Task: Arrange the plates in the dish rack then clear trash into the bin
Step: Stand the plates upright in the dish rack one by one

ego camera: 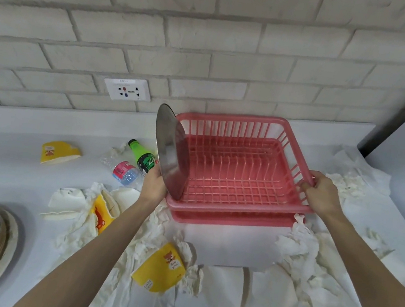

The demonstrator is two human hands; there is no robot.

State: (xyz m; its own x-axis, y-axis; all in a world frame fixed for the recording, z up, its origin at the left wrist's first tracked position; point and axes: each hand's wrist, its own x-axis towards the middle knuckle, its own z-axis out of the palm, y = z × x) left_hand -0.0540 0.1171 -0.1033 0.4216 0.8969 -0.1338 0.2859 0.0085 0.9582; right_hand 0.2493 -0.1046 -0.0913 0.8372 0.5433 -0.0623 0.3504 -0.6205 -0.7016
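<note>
Centre frame: our left hand (155,184) grips the stiff, slick steel plate (169,152) by its lower rim, right hand (321,193) clasping the light pink dish rack (241,170) edge.

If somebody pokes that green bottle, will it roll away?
Probably yes: the green bottle looks round and seems to lie on its side on the counter. It likely wouldn't roll far, since the crumpled clear bottle lies close beside it. Its smooth plastic may feel slippery.
</note>
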